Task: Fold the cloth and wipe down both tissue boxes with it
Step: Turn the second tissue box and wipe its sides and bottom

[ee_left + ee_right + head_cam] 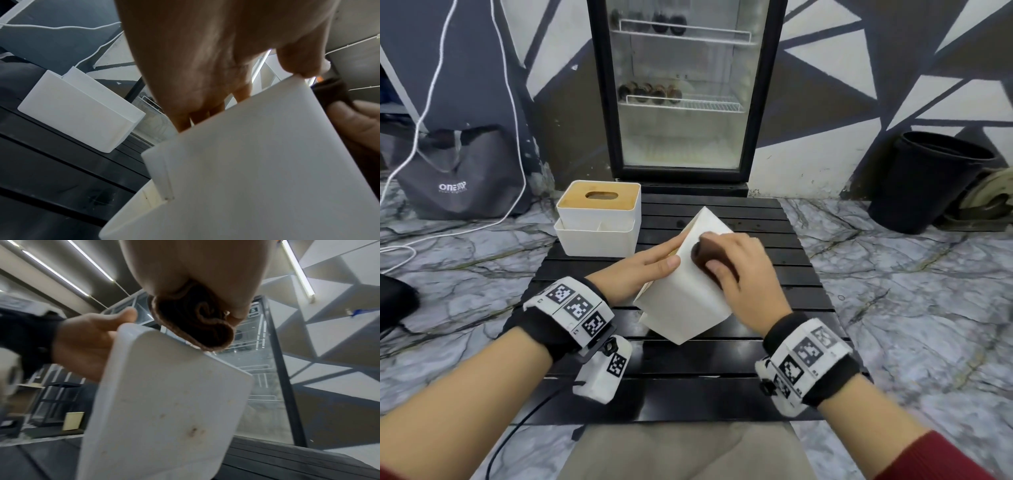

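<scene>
A white tissue box (685,294) (257,162) (168,410) is tilted up on one edge in the middle of the black slatted table (722,359). My left hand (650,265) (195,65) (86,344) grips it from the left, thumb on the white face and fingers behind. My right hand (732,274) (195,264) holds a folded brown cloth (703,257) (333,92) (193,324) and presses it onto the box's upper right face. The second tissue box (599,219) (78,113), white with a wooden slotted lid, stands upright at the table's back left.
A glass-door fridge (685,89) stands right behind the table. On the marble floor sit a black bin (928,178) at the right and a grey bag (462,171) with white cables (431,85) at the left. My lap is at the table's near edge.
</scene>
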The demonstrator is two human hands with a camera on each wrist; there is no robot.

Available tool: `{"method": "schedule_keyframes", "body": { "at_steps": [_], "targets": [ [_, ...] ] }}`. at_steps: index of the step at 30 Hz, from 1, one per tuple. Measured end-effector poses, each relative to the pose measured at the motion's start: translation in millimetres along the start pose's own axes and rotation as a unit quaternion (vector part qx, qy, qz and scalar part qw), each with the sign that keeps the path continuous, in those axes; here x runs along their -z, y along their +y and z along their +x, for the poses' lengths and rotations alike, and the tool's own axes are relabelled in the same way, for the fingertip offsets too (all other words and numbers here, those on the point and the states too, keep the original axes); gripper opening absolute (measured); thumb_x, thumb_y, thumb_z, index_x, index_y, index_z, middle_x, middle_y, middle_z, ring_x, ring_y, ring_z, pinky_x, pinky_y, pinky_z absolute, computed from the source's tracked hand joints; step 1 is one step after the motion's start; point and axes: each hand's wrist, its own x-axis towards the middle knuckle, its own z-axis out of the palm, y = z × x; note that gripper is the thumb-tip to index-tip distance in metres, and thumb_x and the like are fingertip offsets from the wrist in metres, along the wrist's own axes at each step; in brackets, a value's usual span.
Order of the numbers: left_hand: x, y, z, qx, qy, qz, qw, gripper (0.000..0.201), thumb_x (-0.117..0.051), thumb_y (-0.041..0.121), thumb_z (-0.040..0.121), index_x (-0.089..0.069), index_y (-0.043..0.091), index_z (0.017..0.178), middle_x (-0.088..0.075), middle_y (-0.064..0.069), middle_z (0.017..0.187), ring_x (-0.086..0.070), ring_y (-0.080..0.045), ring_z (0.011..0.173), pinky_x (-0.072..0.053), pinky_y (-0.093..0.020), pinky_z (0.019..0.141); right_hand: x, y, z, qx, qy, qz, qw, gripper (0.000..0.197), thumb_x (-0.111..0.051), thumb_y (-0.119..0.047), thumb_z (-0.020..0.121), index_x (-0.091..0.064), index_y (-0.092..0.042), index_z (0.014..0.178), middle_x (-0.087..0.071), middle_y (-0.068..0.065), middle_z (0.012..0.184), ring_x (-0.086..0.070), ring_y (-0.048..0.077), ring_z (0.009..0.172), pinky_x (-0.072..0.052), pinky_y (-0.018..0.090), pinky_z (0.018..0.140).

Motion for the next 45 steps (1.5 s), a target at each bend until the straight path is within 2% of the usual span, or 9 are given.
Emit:
{"method": "schedule_keyframes", "body": {
  "at_steps": [6,11,16,22,32,35,39,42,45],
  "targets": [
    [0,-1,-1,-0.004,-0.006,0.015,1.0,0.079,-0.06,0.066,0.074,-0.026,0.042,0.142,-0.05,0.017,0.138,-0.049,-0.008,0.126,-0.043,-0.026,0.101,-17,-19,-18,0.055,0.028,-0.057,0.996,0.041,-0.047,-0.032,0.087,-0.057,-0.014,0.122,-0.059,0.007,0.116,-0.054,0.028,0.105,-0.044,0.041,0.082],
    [-1,-2,0,0.009,0.005,0.023,1.0,0.044,-0.039,0.04,0.092,-0.032,0.048,0.135,-0.055,0.027,0.129,-0.052,0.0,0.12,-0.046,-0.015,0.089,-18,-8,-11,0.028,0.017,-0.006,0.999,0.04,-0.048,-0.031,0.088,-0.055,-0.021,0.126,-0.054,0.003,0.119,-0.048,0.021,0.107,-0.037,0.034,0.089],
    [0,-4,2,0.015,0.005,0.009,1.0,0.045,-0.044,0.036,0.091,-0.034,0.049,0.133,-0.054,0.029,0.128,-0.05,0.0,0.122,-0.044,-0.015,0.094,-19,5,6,-0.022,0.018,0.026,0.999,0.042,-0.047,-0.029,0.085,-0.053,-0.025,0.126,-0.051,0.0,0.12,-0.041,0.017,0.108,-0.031,0.033,0.093],
    [0,-4,4,0.017,-0.016,-0.006,1.0,0.055,-0.045,0.03,0.091,-0.027,0.045,0.141,-0.052,0.02,0.135,-0.049,-0.006,0.126,-0.044,-0.016,0.093,-21,25,29,-0.059,0.033,0.046,0.997,0.036,-0.051,-0.019,0.089,-0.054,-0.023,0.125,-0.05,0.001,0.12,-0.039,0.019,0.108,-0.034,0.047,0.096],
    [1,-4,8,0.007,-0.04,0.0,0.999,0.057,-0.044,0.022,0.091,-0.025,0.04,0.142,-0.053,0.015,0.136,-0.051,-0.009,0.124,-0.045,-0.019,0.092,-18,55,65,-0.112,0.013,0.026,0.993,0.035,-0.043,-0.023,0.095,-0.048,-0.023,0.129,-0.051,0.004,0.122,-0.037,0.023,0.113,-0.032,0.046,0.1],
    [4,-6,8,0.014,-0.031,-0.003,0.999,0.059,-0.044,0.025,0.09,-0.024,0.039,0.144,-0.052,0.011,0.138,-0.049,-0.012,0.127,-0.045,-0.024,0.098,-16,60,70,-0.124,-0.011,0.027,0.992,0.035,-0.042,-0.026,0.096,-0.047,-0.021,0.13,-0.053,0.005,0.121,-0.038,0.024,0.115,-0.033,0.047,0.1],
    [7,-6,5,0.026,-0.023,-0.02,0.999,0.054,-0.048,0.031,0.091,-0.028,0.044,0.139,-0.054,0.016,0.134,-0.051,-0.006,0.123,-0.045,-0.017,0.089,-14,65,73,-0.133,-0.036,0.027,0.99,0.036,-0.042,-0.028,0.096,-0.047,-0.018,0.13,-0.054,0.006,0.122,-0.04,0.026,0.118,-0.034,0.045,0.1],
    [7,-4,4,0.021,-0.015,-0.017,1.0,0.079,-0.065,0.053,0.078,-0.024,0.04,0.144,-0.052,0.012,0.138,-0.05,-0.011,0.126,-0.046,-0.021,0.093,-14,70,71,-0.136,-0.043,0.024,0.99,0.036,-0.042,-0.027,0.096,-0.048,-0.016,0.129,-0.055,0.009,0.121,-0.043,0.027,0.116,-0.035,0.041,0.099],
    [8,-6,4,0.018,-0.015,-0.021,0.999,0.088,-0.068,0.056,0.072,-0.023,0.038,0.146,-0.051,0.012,0.138,-0.049,-0.012,0.127,-0.045,-0.022,0.095,-13,74,69,-0.139,-0.046,0.025,0.989,0.035,-0.042,-0.026,0.095,-0.049,-0.014,0.128,-0.056,0.01,0.118,-0.046,0.028,0.113,-0.038,0.044,0.098]
  ]
}}
